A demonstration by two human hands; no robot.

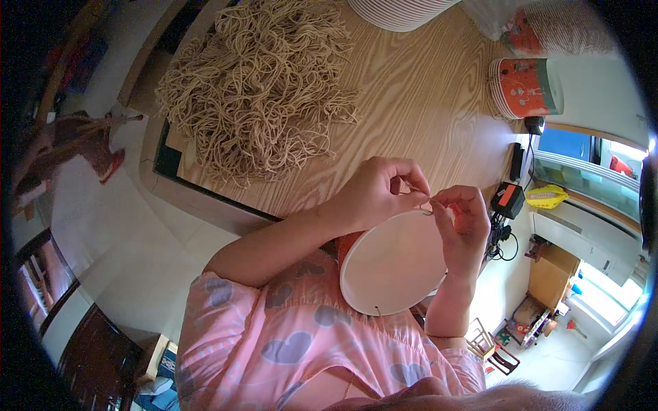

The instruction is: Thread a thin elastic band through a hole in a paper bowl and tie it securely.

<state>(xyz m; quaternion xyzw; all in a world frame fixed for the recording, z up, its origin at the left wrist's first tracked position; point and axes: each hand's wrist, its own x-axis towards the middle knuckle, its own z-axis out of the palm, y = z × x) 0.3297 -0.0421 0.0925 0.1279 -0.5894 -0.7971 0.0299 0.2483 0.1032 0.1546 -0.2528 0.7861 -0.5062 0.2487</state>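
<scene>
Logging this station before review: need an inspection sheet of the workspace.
Surface: light wooden table, grain visible.
Job's things: white-bottomed paper bucket in the lap; thin cord at its rim.
Clutter: heap of tan cord lengths; stacks of red printed buckets; white stack at the far edge.
Hands: left hand and right hand pinch the cord.
Cables: black adapters and leads off the table's right edge.
Surroundings: pale floor, small wooden furniture.

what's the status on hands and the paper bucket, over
Left hand and right hand pinching a thin string at the rim of the paper bucket. Bucket in lap. Pile of cut strings on table, clear of the hands.
</scene>
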